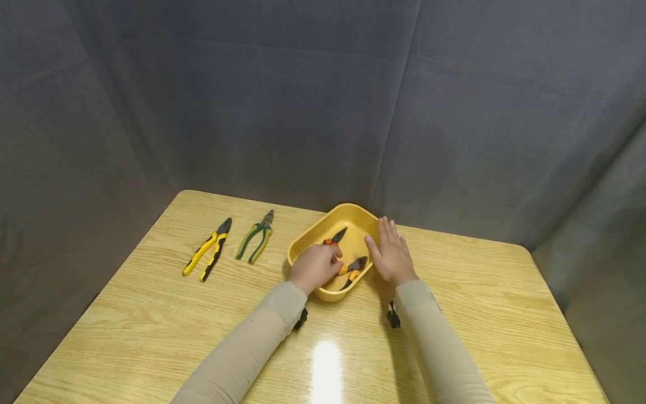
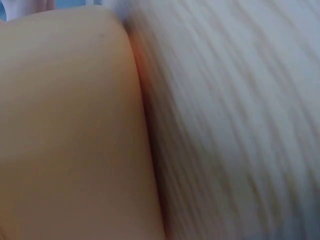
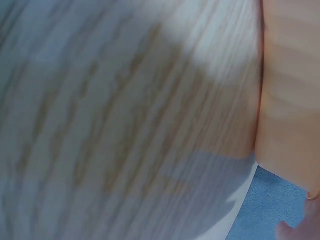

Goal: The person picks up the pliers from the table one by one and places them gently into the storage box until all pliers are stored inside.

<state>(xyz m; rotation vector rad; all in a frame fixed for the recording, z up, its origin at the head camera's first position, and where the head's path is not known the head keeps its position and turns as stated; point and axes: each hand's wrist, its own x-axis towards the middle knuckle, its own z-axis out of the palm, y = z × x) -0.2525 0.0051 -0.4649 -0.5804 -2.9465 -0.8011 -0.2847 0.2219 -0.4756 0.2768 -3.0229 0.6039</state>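
A yellow plastic basin [image 1: 348, 211] stands on the table near its back edge. My left hand [image 1: 314, 268] reaches into it with curled fingers, gripping a pair of long-nose pliers [image 1: 339, 235]; the dark jaws and a bit of red-orange show past the hand, while the handles are hidden. Beside that hand, orange-and-black pliers [image 1: 357, 265] lie in the basin. Against the basin's right side rests my right hand [image 1: 392, 255], fingers straight and thumb over the rim. Both wrist views show close, blurred smooth walls, probably the basin [image 2: 70, 130], [image 3: 290, 90], beside wood grain.
On the wooden table [image 1: 479, 303], left of the basin, lie green-and-yellow pliers [image 1: 256, 238] and yellow-and-black pliers [image 1: 209, 249], both with spread handles. Grey curtains [image 1: 282, 112] hang behind the table and along its sides.
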